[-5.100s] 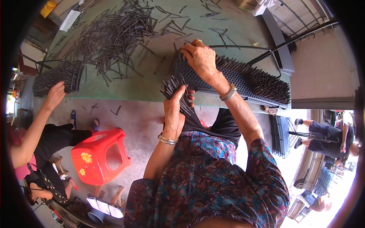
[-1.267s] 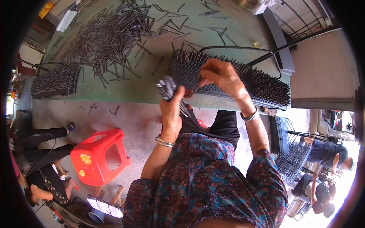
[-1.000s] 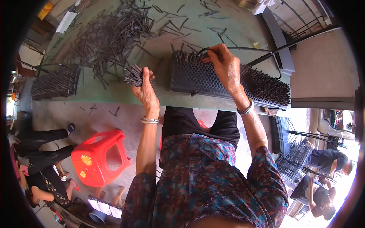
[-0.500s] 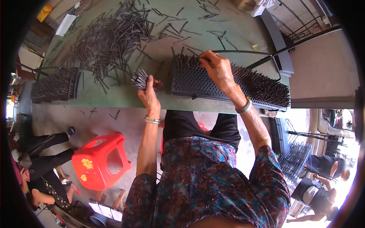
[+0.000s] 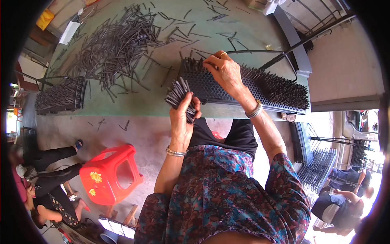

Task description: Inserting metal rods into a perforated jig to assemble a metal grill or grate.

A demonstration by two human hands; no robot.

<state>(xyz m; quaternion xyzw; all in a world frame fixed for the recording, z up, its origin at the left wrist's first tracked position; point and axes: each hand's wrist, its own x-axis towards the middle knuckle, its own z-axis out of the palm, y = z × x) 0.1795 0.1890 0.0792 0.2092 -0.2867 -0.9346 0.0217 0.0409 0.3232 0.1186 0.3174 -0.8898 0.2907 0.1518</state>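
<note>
My left hand (image 5: 183,118) is wrapped round a bundle of thin dark rods (image 5: 178,94), their ends fanning out above the fist, just in front of the table's edge. Beside it on the table lies a long black rack (image 5: 221,94) with a grid of round holes. Many rods (image 5: 284,89) stand upright in its right part and along its far side. My right hand (image 5: 227,73) is over the rack's far left part, thumb and forefinger pinched together among the standing rods. What the fingertips hold is hidden.
A big loose heap of rods (image 5: 118,49) covers the far left of the green table (image 5: 134,106). Another filled rack (image 5: 61,95) stands at the left edge. A red stool (image 5: 107,175) is on the floor to my left. People sit left and right.
My left hand has come right and nearer to me with the bundle, now tilted beside the rack. My right hand has shifted slightly left, still pinched over the rack.
</note>
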